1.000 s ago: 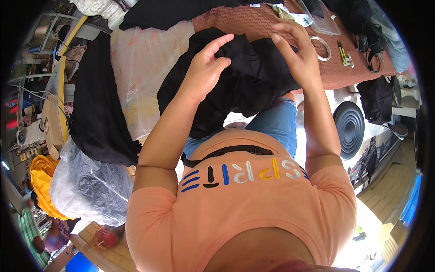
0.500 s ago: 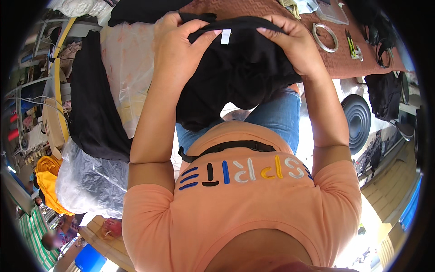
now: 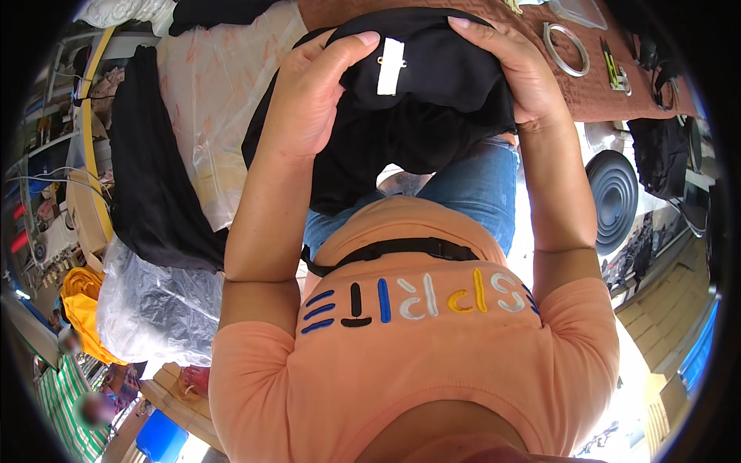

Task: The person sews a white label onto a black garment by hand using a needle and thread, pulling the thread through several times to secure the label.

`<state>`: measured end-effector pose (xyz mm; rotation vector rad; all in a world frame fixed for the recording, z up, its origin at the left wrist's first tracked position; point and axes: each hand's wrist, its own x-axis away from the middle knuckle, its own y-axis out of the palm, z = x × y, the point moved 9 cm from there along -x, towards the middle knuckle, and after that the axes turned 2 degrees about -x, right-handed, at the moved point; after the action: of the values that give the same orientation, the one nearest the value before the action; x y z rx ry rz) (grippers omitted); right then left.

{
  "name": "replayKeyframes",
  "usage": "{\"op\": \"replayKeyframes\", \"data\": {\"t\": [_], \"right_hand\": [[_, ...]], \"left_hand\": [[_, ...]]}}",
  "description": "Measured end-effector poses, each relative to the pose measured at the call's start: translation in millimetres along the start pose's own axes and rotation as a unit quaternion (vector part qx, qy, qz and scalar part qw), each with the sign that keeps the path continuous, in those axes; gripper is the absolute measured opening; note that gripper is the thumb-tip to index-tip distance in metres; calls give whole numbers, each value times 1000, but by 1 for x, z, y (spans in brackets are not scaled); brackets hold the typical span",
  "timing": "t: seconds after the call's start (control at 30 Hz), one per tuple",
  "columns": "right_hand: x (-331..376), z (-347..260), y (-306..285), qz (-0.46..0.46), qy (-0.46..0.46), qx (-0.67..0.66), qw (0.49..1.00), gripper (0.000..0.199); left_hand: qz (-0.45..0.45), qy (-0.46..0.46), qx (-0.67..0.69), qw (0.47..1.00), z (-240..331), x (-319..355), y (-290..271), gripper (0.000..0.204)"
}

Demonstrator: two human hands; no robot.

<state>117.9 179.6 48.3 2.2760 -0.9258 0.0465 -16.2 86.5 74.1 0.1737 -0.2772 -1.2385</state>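
Observation:
A black garment (image 3: 432, 85) is spread between my two hands over my lap, its edge held up at the table's near side. A white label (image 3: 391, 68) shows on the inside, near the middle of that edge. My left hand (image 3: 312, 92) is closed on the garment left of the label, thumb lying on top of the cloth. My right hand (image 3: 521, 69) grips it on the other side, its thumb also on top. The fingers of both hands are largely hidden behind the fabric. The lower folds of the garment hang onto my jeans (image 3: 471, 185).
On the brown cloth-covered table (image 3: 532, 15) to the right lie a white ring-shaped roll (image 3: 566, 49) and yellow-green thread snips (image 3: 612, 69). At left, another black cloth (image 3: 150, 154) lies on clear plastic sheeting (image 3: 216, 85). A bundled clear bag (image 3: 154, 309) is beside an orange cloth (image 3: 85, 309).
The garment's edge has been turned and opened out, so the label and more of the inside face show. My hands have moved slightly apart, thumbs now flat on the cloth.

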Motion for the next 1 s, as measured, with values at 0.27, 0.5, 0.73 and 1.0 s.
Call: {"op": "replayKeyframes", "data": {"t": [0.27,0.5,0.73,1.0], "right_hand": [[-2,1,3,-16,-10,-33,999,23],[-3,-1,-14,-13,-49,24,998,23],[-2,2,-14,-31,-25,-4,999,23],[1,-6,0,-26,-31,-40,998,22]], "left_hand": [[-8,4,16,1000,-6,2,-1,16],[2,-33,62,998,-17,2,0,18],[-20,-20,43,999,-16,4,4,22],[-68,-32,-105,992,-15,11,19,20]]}}
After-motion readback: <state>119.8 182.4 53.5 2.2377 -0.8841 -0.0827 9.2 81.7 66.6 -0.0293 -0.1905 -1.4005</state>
